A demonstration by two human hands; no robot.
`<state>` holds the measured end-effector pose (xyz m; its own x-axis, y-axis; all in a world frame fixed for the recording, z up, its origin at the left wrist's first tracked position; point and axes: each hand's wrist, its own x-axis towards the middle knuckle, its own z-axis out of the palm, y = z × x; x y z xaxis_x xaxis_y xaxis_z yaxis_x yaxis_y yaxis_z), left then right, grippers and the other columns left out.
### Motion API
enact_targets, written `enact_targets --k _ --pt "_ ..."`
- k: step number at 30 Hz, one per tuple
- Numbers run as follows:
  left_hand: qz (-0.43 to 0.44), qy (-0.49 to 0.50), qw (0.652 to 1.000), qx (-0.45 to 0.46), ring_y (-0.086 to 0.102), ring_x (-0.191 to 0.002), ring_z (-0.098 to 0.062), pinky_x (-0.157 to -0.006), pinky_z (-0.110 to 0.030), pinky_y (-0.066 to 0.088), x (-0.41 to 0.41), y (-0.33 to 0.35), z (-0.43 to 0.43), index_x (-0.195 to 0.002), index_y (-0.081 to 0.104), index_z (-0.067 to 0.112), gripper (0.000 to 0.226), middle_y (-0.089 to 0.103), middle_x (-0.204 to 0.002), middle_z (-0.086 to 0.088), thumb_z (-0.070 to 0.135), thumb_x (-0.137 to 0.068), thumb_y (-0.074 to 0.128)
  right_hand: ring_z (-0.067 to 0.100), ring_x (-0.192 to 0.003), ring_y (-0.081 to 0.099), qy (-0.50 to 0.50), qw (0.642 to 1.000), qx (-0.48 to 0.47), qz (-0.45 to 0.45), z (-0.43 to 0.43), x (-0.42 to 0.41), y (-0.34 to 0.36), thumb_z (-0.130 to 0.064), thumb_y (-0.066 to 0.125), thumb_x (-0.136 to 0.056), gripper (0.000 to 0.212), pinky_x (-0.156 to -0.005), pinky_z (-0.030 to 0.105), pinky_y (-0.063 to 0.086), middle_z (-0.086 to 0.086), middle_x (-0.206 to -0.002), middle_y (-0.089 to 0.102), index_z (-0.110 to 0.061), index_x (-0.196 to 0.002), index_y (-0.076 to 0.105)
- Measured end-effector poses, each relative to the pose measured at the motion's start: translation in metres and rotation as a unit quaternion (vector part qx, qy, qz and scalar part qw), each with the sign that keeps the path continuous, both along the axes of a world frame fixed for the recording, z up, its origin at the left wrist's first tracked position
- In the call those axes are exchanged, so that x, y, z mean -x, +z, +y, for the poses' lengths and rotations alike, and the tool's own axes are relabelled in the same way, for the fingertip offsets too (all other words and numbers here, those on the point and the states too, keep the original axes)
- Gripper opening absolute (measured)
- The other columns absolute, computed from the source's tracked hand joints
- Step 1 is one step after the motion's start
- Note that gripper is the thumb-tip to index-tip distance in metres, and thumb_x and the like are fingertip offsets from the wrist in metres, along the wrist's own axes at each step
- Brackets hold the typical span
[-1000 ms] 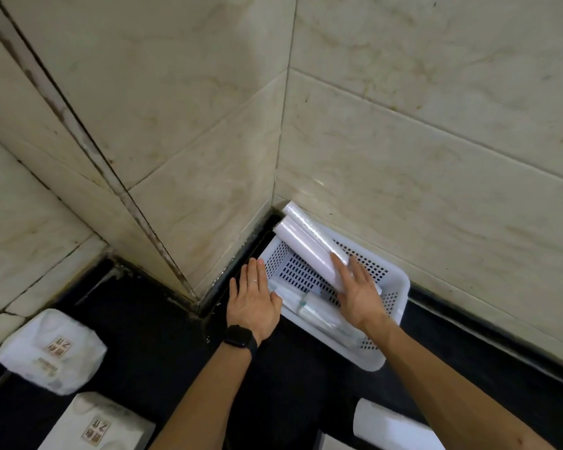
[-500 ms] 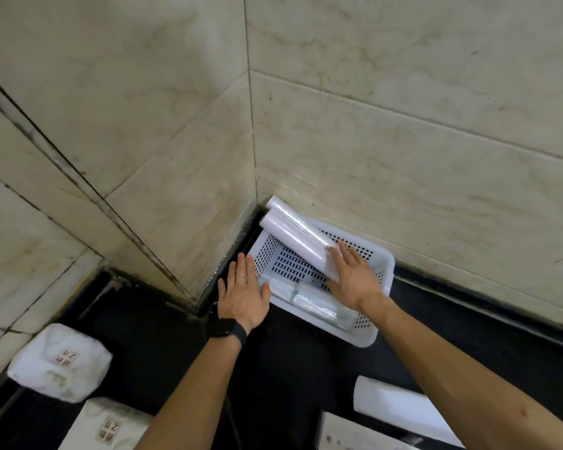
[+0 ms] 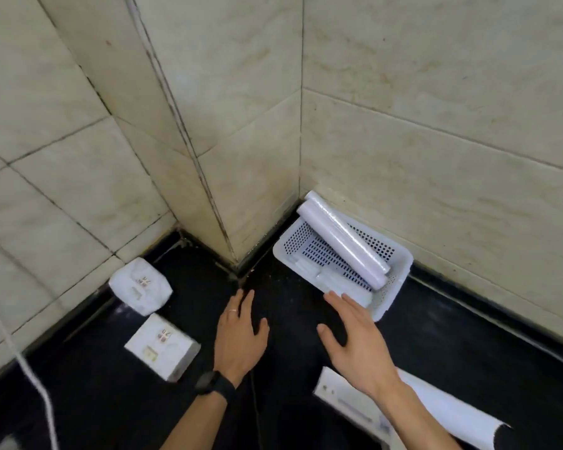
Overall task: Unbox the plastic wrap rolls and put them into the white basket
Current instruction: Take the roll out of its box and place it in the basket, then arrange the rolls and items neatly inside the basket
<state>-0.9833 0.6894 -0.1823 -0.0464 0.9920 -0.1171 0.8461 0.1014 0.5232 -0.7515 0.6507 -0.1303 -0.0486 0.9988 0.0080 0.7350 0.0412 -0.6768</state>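
A white perforated basket (image 3: pixel 400 271) sits on the black floor in the tiled wall corner. Two long plastic wrap rolls (image 3: pixel 342 245) lie slanted in it, their far ends sticking over the rim against the wall. Smaller clear-wrapped rolls (image 3: pixel 332 280) lie along the basket's near side. My left hand (image 3: pixel 239 336) hovers over the floor, fingers spread, holding nothing. My right hand (image 3: pixel 358 342) is just in front of the basket's near rim, fingers apart and empty. A long white box (image 3: pixel 436 414) lies under my right forearm.
Two white packages with printed labels lie at the left: one (image 3: pixel 140 285) against the wall base, one (image 3: pixel 163 347) nearer me. A white cord (image 3: pixel 30 371) runs down the left side. Tiled walls close in the back and left.
Both hands have pulled back from the basket toward me; my right hand has let go of the long rolls, which stay slanted in the basket. The view has shifted, showing more floor.
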Motion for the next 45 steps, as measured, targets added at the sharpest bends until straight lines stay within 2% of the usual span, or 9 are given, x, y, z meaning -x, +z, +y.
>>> enact_targets --k 3,7,15,21,31,36,39,42,45 --pt "0.022 0.061 0.998 0.015 0.023 -0.149 -0.024 -0.122 -0.037 0.022 0.032 -0.007 -0.053 -0.154 0.032 0.020 0.065 0.025 -0.162 -0.008 0.034 -0.095 0.057 -0.008 -0.143 0.017 0.053 0.998 0.008 0.014 -0.027 0.017 -0.007 -0.045 0.058 -0.097 0.054 -0.113 0.013 0.015 -0.030 -0.146 0.033 -0.036 -0.148 0.043" --pt "0.051 0.133 0.989 0.036 0.025 -0.148 -0.022 -0.122 -0.037 0.022 0.079 -0.016 -0.114 -0.154 0.030 0.024 0.066 0.030 -0.160 -0.006 0.035 -0.094 0.057 -0.010 -0.142 0.015 0.114 0.993 0.030 -0.002 -0.048 0.049 -0.016 -0.042 0.060 -0.096 0.054 -0.109 0.005 0.010 -0.030 -0.145 0.035 -0.034 -0.147 0.045" --pt "0.067 0.234 0.961 0.130 0.020 -0.150 -0.025 -0.122 -0.036 0.019 0.136 -0.046 -0.162 -0.155 0.028 0.018 0.068 0.024 -0.162 -0.009 0.039 -0.095 0.053 0.003 -0.148 0.018 0.221 0.967 0.113 -0.055 -0.056 0.105 -0.047 -0.046 0.054 -0.097 0.058 -0.116 0.016 0.015 -0.016 -0.158 0.037 -0.033 -0.151 0.039" --pt "0.076 0.229 0.956 0.167 0.012 -0.152 -0.028 -0.122 -0.042 0.017 0.178 -0.062 -0.144 -0.157 0.020 0.020 0.071 0.014 -0.165 -0.009 0.041 -0.096 0.049 0.013 -0.151 0.017 0.264 0.946 0.158 -0.099 -0.033 0.163 -0.065 -0.052 0.050 -0.096 0.068 -0.121 0.026 0.020 -0.008 -0.163 0.028 -0.028 -0.156 0.028" --pt "0.127 0.149 0.957 0.214 -0.009 -0.153 -0.025 -0.121 -0.054 0.005 0.225 -0.107 -0.106 -0.158 -0.005 0.033 0.074 -0.012 -0.166 0.001 0.058 -0.097 0.029 0.031 -0.153 0.006 0.283 0.927 0.165 -0.183 0.010 0.277 -0.101 -0.069 0.051 -0.087 0.089 -0.120 0.047 0.027 0.005 -0.168 -0.007 -0.029 -0.157 0.012" --pt "0.118 0.152 0.957 0.215 -0.009 -0.153 -0.027 -0.121 -0.056 0.007 0.224 -0.114 -0.105 -0.158 -0.004 0.032 0.075 -0.011 -0.167 0.000 0.058 -0.096 0.031 0.032 -0.147 0.023 0.253 0.929 0.187 -0.195 0.018 0.296 -0.116 -0.075 0.060 -0.078 0.101 -0.115 0.047 0.033 0.008 -0.166 0.006 -0.025 -0.151 0.012" --pt "0.123 0.152 0.956 0.219 0.001 -0.152 -0.030 -0.120 -0.056 0.015 0.225 -0.107 -0.100 -0.158 0.007 0.030 0.076 0.001 -0.167 -0.004 0.057 -0.094 0.038 0.030 -0.130 0.042 0.239 0.940 0.165 -0.180 0.020 0.299 -0.118 -0.068 0.064 -0.078 0.089 -0.102 0.044 0.046 0.006 -0.155 0.027 -0.022 -0.143 0.023" --pt "0.142 0.145 0.957 0.207 0.020 -0.146 -0.032 -0.116 -0.053 0.026 0.229 -0.096 -0.083 -0.152 0.024 0.027 0.068 0.020 -0.160 -0.010 0.052 -0.092 0.044 0.027 -0.121 0.049 0.221 0.951 0.163 -0.143 0.022 0.294 -0.113 -0.062 0.065 -0.078 0.080 -0.094 0.038 0.049 0.004 -0.145 0.038 -0.021 -0.137 0.029" --pt "0.140 0.142 0.963 0.182 0.020 -0.146 -0.030 -0.117 -0.051 0.025 0.235 -0.091 -0.061 -0.154 0.023 0.027 0.068 0.019 -0.161 -0.009 0.047 -0.093 0.046 0.024 -0.111 0.058 0.161 0.970 0.167 -0.075 0.031 0.272 -0.107 -0.067 0.061 -0.073 0.074 -0.087 0.034 0.052 0.002 -0.135 0.049 -0.028 -0.129 0.032"
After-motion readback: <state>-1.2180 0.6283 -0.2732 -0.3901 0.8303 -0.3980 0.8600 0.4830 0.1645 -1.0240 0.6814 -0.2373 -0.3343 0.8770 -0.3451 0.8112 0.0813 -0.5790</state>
